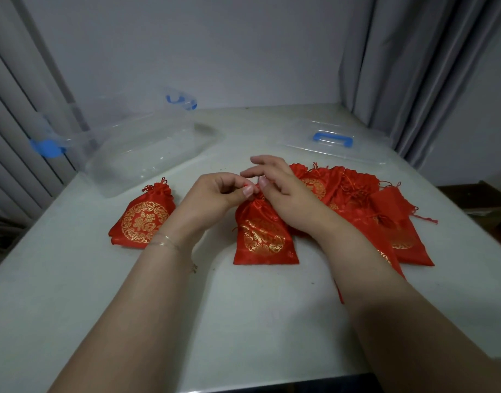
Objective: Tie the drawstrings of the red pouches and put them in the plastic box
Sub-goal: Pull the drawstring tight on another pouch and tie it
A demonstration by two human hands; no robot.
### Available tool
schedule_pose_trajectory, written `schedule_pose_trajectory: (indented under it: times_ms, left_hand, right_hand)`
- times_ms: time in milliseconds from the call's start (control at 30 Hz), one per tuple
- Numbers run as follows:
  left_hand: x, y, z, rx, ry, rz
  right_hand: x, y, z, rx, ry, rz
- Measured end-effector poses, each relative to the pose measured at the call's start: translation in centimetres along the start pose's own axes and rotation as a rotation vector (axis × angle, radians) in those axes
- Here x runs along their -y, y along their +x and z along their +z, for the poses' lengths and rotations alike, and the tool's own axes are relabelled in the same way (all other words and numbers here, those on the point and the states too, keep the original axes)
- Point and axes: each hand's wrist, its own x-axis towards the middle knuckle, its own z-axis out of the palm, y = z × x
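1. Satin-like red pouch, printed with a gold emblem, lay flat mid-surface; judged light, soft and slippery.
2. Left hand and right hand both pinched the drawstring at its gathered neck, the best hold.
3. Plastic box stood at the far left corner, holding no pouch.

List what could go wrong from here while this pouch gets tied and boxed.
1. Both the left hand and the right hand pinch the thin drawstring at the centre pouch; it may slip out before the knot sets.
2. The pile of pouches lies beside the right forearm, cords loose, so one might snag and drag along.
3. The plastic box holds no pouch, and the tied pouch lying apart might be forgotten.
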Motion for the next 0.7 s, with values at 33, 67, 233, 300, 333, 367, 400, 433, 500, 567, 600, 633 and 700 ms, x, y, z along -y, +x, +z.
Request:
schedule_pose_trajectory:
  times_ms: [33, 67, 233, 300, 333, 367, 400, 433, 500, 567, 600, 633, 700]
  left_hand:
    - [-0.04, -0.04, 0.0, 0.018, -0.001, -0.007]
    - [-0.03, -0.04, 0.0, 0.033, -0.003, -0.013]
    - [-0.01, -0.04, 0.02, -0.01, -0.016, -0.044]
    - [-0.04, -0.02, 0.1, -0.053, -0.038, -0.055]
    - [-0.04, 0.0, 0.15, -0.072, -0.05, -0.062]
    - [-0.01, 0.01, 0.19, -0.093, -0.06, -0.068]
    - [0.04, 0.05, 0.21, -0.117, -0.07, -0.074]
    - [0.12, 0.11, 0.24, -0.141, -0.075, -0.08]
    - [0.25, 0.22, 0.24, -0.176, -0.074, -0.091]
    - [0.35, 0.31, 0.18, -0.191, -0.077, -0.105]
    - [0.39, 0.36, 0.15, -0.193, -0.08, -0.112]
    - [0.43, 0.44, 0.07, -0.194, -0.076, -0.117]
    - [0.43, 0.48, 0.01, -0.19, -0.053, -0.109]
  right_hand:
    - [0.3, 0.0, -0.02, 0.019, 0.048, 0.007]
    - [0.48, -0.02, 0.02, 0.044, 0.089, 0.029]
    - [0.2, -0.06, -0.27, 0.009, -0.102, 0.128]
    - [0.05, -0.09, -0.46, -0.038, -0.199, 0.11]
    - [0.06, -0.08, -0.47, -0.053, -0.234, 0.102]
    - [0.08, -0.04, -0.44, -0.066, -0.262, 0.098]
    - [0.13, -0.02, -0.4, -0.078, -0.286, 0.096]
    - [0.12, -0.02, -0.36, -0.088, -0.305, 0.098]
    - [0.14, -0.07, -0.29, -0.077, -0.317, 0.109]
    - [0.34, -0.19, -0.2, -0.03, -0.288, 0.119]
    - [0.4, -0.25, -0.16, -0.002, -0.271, 0.121]
    - [0.38, -0.28, -0.16, 0.026, -0.263, 0.12]
    - [0.39, -0.26, -0.29, 0.075, -0.261, 0.122]
